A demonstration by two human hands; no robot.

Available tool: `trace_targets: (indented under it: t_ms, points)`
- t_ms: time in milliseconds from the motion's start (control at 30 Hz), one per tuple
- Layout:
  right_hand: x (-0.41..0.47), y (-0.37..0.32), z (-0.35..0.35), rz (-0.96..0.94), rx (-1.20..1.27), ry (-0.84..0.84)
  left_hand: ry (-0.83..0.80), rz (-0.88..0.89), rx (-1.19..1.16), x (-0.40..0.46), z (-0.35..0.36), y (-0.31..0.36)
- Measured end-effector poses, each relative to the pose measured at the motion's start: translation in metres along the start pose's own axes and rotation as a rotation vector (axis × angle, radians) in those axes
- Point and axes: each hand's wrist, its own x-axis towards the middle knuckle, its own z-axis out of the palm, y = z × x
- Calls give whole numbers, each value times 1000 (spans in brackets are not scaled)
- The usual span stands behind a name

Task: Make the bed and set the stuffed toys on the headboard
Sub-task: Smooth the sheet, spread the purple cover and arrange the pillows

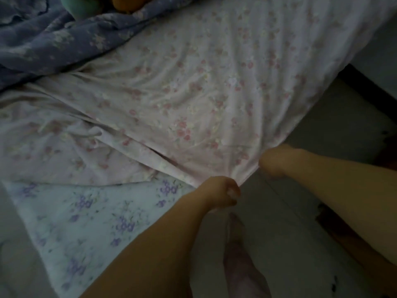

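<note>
A pink floral sheet (193, 87) covers most of the bed, with taut folds running toward its near corner. My left hand (221, 193) grips that corner from below. Just to its right, my right hand (275, 161) grips the same edge of the sheet. Under the pink sheet a pale layer with purple flowers (86, 222) shows at the lower left. A rumpled blue floral blanket (53, 39) lies bunched at the top left. Behind it a green stuffed toy (79, 7) and an orange one (126, 3) peek out, mostly hidden.
The bed edge runs diagonally from the top right down to my hands. A pale floor (290, 244) lies to the right of it, with a dark strip (365, 82) along the upper right. A pinkish cloth (242, 265) hangs below my left hand.
</note>
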Motion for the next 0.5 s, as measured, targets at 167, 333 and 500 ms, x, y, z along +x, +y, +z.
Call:
trace_targets:
  t_ms: [167, 333, 500]
  points:
    - [1, -72, -33, -51, 569, 461, 461, -215, -135, -40, -12, -72]
    - [10, -156, -54, -283, 691, 490, 622, -329, 103, -58, -27, -136]
    - [39, -204, -49, -154, 450, 567, 596, -352, 277, -46, -34, -178]
